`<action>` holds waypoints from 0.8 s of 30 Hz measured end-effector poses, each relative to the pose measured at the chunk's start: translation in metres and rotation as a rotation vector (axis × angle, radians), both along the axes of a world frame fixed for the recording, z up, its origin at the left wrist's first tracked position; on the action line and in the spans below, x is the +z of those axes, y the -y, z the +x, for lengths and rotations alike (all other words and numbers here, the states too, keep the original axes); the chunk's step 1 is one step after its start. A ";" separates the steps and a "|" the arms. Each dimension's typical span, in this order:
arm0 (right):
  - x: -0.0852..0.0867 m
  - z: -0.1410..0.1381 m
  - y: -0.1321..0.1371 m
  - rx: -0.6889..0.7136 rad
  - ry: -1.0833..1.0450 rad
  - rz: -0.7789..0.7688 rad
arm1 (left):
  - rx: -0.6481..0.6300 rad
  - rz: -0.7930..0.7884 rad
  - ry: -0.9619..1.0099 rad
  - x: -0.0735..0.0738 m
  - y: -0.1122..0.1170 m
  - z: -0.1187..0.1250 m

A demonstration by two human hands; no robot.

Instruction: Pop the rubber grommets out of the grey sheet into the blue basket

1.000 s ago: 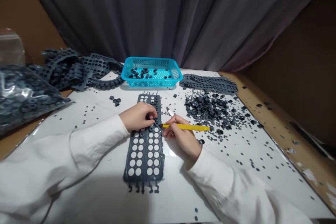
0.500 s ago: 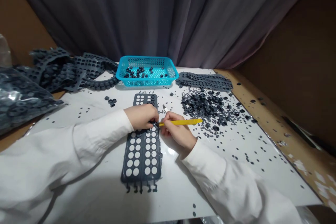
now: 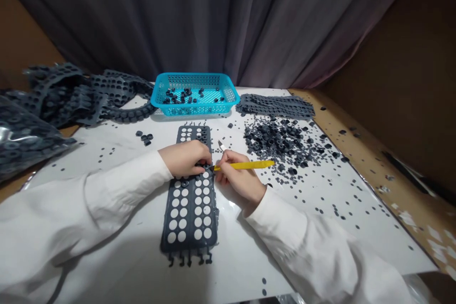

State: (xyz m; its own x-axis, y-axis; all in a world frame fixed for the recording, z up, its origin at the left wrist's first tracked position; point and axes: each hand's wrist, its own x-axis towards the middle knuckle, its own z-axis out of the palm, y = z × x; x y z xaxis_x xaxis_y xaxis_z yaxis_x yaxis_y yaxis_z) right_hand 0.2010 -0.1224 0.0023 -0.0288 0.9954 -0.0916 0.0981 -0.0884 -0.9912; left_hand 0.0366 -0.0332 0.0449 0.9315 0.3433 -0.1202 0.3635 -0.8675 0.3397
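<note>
A dark rubber sheet (image 3: 190, 221) with rows of round white holes lies lengthwise in front of me. My left hand (image 3: 187, 157) rests across its upper part, thumb and fingertips pinched at the right edge around a small dark piece that is mostly hidden. From the right, my right hand (image 3: 239, 178) grips a slim yellow-handled tool (image 3: 254, 165). The tool's dark tip meets the sheet's edge beside my left fingertips; its exact kind is unclear. Just behind my right fingers, a pale pointed blade-like tip (image 3: 221, 146) shows, its other end hidden.
A blue mesh basket (image 3: 195, 108) at the back holds several small dark pieces. To the right lie a heap of dark pieces (image 3: 276, 135) and stacked perforated strips (image 3: 276, 106). More perforated sheets (image 3: 117, 88) and a filled clear bag (image 3: 28, 137) are on the left.
The whole view has shifted slightly. Both hands keep nearly the same places at the sheet, and the yellow tool's tip is still at its right edge.
</note>
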 end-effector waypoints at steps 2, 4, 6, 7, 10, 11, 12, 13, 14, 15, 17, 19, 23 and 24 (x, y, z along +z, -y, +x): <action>0.002 0.000 -0.002 0.026 0.058 -0.002 | -0.007 0.005 -0.005 0.001 0.001 0.000; 0.003 0.001 -0.003 0.050 0.059 -0.021 | -0.012 0.004 -0.019 0.001 0.001 0.001; 0.003 0.001 -0.003 0.047 -0.014 -0.049 | -0.010 0.001 -0.039 0.002 0.000 0.002; 0.002 0.001 -0.003 0.036 -0.063 -0.061 | -0.010 -0.001 -0.045 0.002 0.000 0.002; 0.000 0.001 -0.002 0.006 -0.150 -0.073 | -0.010 -0.003 -0.038 0.001 -0.001 0.002; -0.001 0.001 -0.002 0.006 -0.143 -0.070 | -0.008 0.000 -0.035 0.001 -0.001 0.002; -0.001 0.000 -0.002 0.008 -0.124 -0.063 | -0.005 0.003 -0.035 0.000 -0.001 0.001; -0.001 0.000 -0.001 0.012 -0.093 -0.053 | -0.002 0.006 -0.040 0.000 -0.001 0.001; -0.001 0.000 -0.001 0.017 -0.054 -0.037 | 0.000 0.007 -0.045 0.001 0.000 0.001; 0.000 -0.001 -0.002 0.020 -0.009 -0.017 | -0.001 0.007 -0.050 0.001 0.000 0.001; 0.002 -0.001 -0.002 0.027 0.083 0.020 | -0.005 0.014 -0.057 0.002 0.001 0.002; 0.004 -0.002 -0.002 0.034 0.145 0.040 | -0.021 0.034 -0.066 0.003 0.003 0.003; 0.004 -0.003 -0.003 0.028 0.157 0.045 | -0.093 0.146 -0.103 0.002 0.006 0.001; 0.003 -0.003 -0.003 0.026 0.148 0.044 | -0.124 0.185 -0.109 0.000 0.007 0.000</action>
